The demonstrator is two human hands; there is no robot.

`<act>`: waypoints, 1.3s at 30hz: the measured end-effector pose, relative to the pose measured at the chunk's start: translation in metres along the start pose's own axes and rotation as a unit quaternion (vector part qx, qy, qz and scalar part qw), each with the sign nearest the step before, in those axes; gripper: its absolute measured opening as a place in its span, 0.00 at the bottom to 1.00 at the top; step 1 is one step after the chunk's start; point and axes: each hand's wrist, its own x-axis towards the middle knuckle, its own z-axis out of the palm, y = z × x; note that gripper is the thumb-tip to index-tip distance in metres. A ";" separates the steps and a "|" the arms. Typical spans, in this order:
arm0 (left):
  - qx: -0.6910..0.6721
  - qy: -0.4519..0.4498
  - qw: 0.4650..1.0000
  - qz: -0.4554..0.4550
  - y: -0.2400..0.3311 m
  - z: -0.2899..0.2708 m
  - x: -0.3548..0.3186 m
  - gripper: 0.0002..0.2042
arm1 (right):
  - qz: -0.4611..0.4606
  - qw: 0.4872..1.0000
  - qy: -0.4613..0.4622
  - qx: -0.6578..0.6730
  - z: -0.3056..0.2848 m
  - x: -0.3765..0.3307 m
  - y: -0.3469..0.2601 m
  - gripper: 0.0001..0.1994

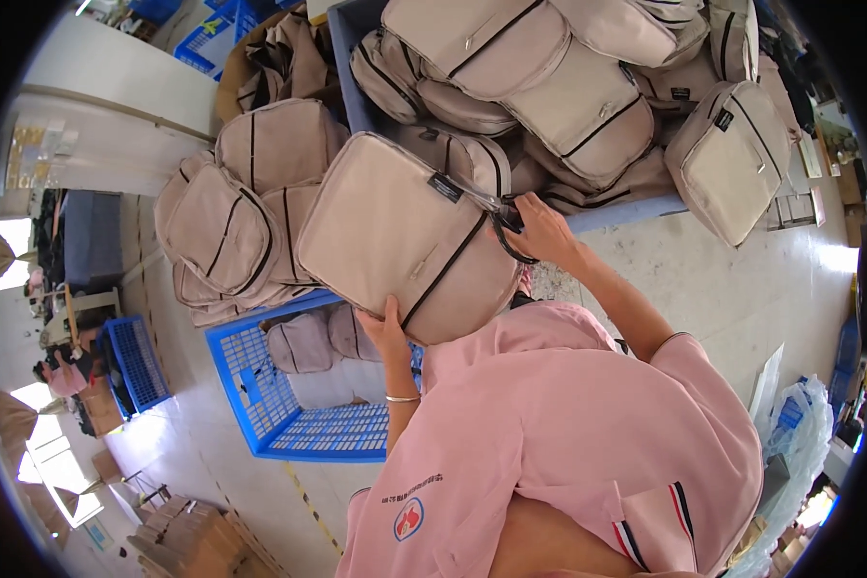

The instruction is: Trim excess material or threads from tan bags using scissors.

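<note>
A beige backpack [380,226] with black zipper lines and a small black label [444,188] lies tilted in front of my body. My left hand [385,330] grips its lower edge, thumb on the front and the other fingers mostly hidden. In my right hand [541,231] are black-handled scissors [512,241], with fingers wrapped round the handles. The scissors' blades point left across the bag's edge, close to the label. Whether they touch any thread is too small to tell.
Ahead, a large blue-grey bin [636,210] is heaped with similar backpacks [588,116]. More backpacks [217,226] are stacked at the left. Below that stack a blue plastic crate [260,438] holds a few beige bags. A clear plastic bag [804,424] lies at the right.
</note>
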 end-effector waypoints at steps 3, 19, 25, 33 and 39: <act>-0.008 -0.006 1.000 0.009 -0.002 -0.002 0.002 0.30 | -0.024 1.000 -0.001 -0.017 0.003 0.020 -0.004 0.36; 0.039 -0.025 0.999 -0.002 -0.002 -0.006 0.008 0.32 | -0.024 0.998 -0.061 0.017 0.022 0.037 -0.004 0.30; 0.046 -0.019 0.999 -0.002 -0.002 -0.007 0.009 0.30 | -0.067 0.998 -0.003 0.008 0.016 0.039 -0.007 0.29; 0.072 -0.026 0.997 -0.018 0.008 -0.005 0.006 0.27 | -0.092 0.995 -0.048 -0.010 0.009 0.052 -0.013 0.33; 0.064 -0.013 0.998 -0.015 0.006 -0.003 0.005 0.27 | -0.043 0.997 -0.062 0.004 0.019 0.045 -0.014 0.24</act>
